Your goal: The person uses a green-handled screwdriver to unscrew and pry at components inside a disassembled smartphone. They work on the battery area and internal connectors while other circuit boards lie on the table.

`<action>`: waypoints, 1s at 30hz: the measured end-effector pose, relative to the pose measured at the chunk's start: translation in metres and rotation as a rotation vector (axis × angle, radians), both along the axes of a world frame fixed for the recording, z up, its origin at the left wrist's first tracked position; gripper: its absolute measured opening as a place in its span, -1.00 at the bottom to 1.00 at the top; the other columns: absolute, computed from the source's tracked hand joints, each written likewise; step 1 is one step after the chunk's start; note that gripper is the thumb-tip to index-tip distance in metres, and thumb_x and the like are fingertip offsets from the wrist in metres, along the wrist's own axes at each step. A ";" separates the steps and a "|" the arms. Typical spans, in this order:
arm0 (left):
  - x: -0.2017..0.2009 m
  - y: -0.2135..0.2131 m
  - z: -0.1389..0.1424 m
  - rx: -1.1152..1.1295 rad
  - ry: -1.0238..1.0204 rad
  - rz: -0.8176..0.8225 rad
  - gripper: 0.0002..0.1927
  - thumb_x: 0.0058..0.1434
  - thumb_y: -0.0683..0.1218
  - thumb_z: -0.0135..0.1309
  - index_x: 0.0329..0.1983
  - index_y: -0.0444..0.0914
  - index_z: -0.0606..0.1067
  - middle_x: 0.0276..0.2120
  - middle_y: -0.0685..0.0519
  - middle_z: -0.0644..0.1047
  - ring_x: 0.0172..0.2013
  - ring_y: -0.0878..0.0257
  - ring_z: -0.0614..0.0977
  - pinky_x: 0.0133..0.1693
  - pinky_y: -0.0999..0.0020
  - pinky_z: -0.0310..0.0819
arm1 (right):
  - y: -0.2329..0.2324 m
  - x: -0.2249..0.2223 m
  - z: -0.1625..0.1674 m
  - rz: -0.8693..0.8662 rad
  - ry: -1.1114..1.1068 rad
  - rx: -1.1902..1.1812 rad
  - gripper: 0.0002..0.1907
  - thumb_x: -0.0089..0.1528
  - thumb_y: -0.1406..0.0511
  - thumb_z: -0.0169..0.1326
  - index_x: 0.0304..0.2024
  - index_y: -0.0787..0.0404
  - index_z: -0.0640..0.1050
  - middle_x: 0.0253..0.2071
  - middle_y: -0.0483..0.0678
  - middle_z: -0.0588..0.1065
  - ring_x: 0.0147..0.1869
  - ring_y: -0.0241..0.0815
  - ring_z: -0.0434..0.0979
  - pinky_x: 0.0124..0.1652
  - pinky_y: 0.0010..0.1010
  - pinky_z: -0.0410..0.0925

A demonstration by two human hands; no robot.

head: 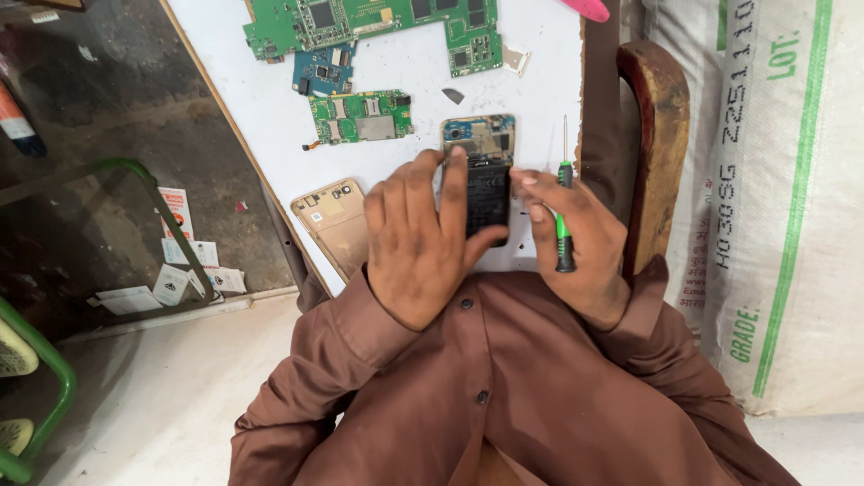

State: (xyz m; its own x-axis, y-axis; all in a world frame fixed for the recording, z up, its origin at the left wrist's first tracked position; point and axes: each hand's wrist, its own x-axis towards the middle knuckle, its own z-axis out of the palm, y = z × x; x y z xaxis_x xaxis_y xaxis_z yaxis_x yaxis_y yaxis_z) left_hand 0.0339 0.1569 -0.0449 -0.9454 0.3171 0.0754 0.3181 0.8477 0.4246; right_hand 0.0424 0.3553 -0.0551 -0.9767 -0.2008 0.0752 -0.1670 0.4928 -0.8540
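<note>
Opened phone (486, 175) is lying on the white board (270, 117), near its right edge, just in front of my chest. Back is off; black battery and a strip of circuitry at the top end are showing.

My left hand (418, 238) is lying over the phone's left side, fingers spread loosely; the middle finger is reaching up to the top of the battery, and the thumb is pressing against the lower right edge of the phone. Not clenched, more of a flat steadying hold.

My right hand (576, 234) is curling closed around a green-handled screwdriver (563, 207), its thin shaft pointing up and away from me. Thumb and forefinger of that hand are touching the phone's right edge.

Gold back cover (331, 220) is lying just left of my left hand, partly tucked under it. Further up the board: a small green circuit board (360, 117), a blue one (322, 72) above it, and a large green board (378, 22) at the top edge. Something pink (587, 7) is poking in at the top right.

White woven sack (774, 198) is standing to my right, beside a wooden chair arm (657, 108).
</note>
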 end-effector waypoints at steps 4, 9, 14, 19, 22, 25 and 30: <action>0.003 0.005 0.006 0.013 -0.082 -0.075 0.00 0.01 0.25 0.33 0.39 -0.37 0.27 0.32 -0.22 0.27 0.24 -0.12 0.36 0.20 -0.11 0.22 | 0.001 0.008 -0.002 0.030 -0.026 -0.046 -0.78 0.46 0.41 -0.01 0.14 0.36 0.48 0.07 0.12 0.59 0.05 -0.10 0.68 0.08 -0.37 0.52; -0.002 0.007 0.004 -0.090 -0.064 -0.148 -0.02 -0.05 0.14 0.34 0.43 -0.27 0.28 0.43 0.02 0.23 0.35 0.03 0.31 0.29 -0.08 0.15 | 0.005 0.014 -0.013 0.046 -0.048 -0.270 -0.57 0.51 0.20 -0.06 0.23 0.46 0.35 0.07 0.20 0.55 0.02 -0.10 0.63 0.08 -0.35 0.49; -0.004 0.002 0.002 -0.141 0.035 -0.183 -0.32 0.24 -0.04 0.22 0.43 -0.21 0.34 0.46 0.12 0.25 0.37 0.12 0.31 0.35 0.02 0.14 | 0.017 0.015 -0.021 0.007 0.054 -0.355 -0.40 0.53 -0.01 -0.24 0.24 0.41 0.42 -0.08 0.10 0.54 -0.10 -0.17 0.61 -0.03 -0.42 0.48; -0.010 -0.002 -0.005 -0.058 0.061 -0.146 -0.45 0.29 -0.14 0.14 0.37 -0.25 0.39 0.43 0.07 0.32 0.35 0.17 0.38 0.32 0.07 0.17 | 0.021 0.012 -0.021 0.026 0.144 -0.172 -0.60 0.52 0.18 -0.15 0.18 0.37 0.48 -0.12 0.16 0.57 -0.06 -0.09 0.63 -0.04 -0.33 0.48; -0.014 -0.001 -0.013 0.046 0.079 -0.123 -0.46 0.27 -0.18 0.12 0.33 -0.30 0.40 0.39 0.04 0.35 0.31 0.13 0.41 0.27 0.06 0.19 | 0.019 0.008 -0.021 0.054 0.182 -0.099 -0.70 0.45 0.33 0.01 0.17 0.40 0.43 -0.10 0.21 0.57 0.02 0.00 0.64 0.01 -0.26 0.50; -0.015 -0.001 -0.023 0.070 0.097 -0.106 -0.46 0.25 -0.19 0.11 0.33 -0.29 0.40 0.39 0.03 0.36 0.31 0.13 0.42 0.27 0.06 0.18 | 0.019 0.003 -0.025 0.088 0.205 -0.066 -0.71 0.35 0.45 0.10 0.12 0.38 0.44 -0.13 0.19 0.56 -0.01 0.02 0.63 -0.03 -0.27 0.50; -0.015 -0.004 -0.031 0.086 0.086 -0.125 -0.45 0.27 -0.17 0.13 0.35 -0.29 0.39 0.40 0.02 0.34 0.31 0.11 0.42 0.27 0.06 0.15 | 0.018 0.004 -0.031 0.059 0.205 -0.022 -0.71 0.30 0.53 0.10 0.07 0.37 0.45 -0.16 0.15 0.56 -0.07 0.01 0.63 -0.08 -0.30 0.51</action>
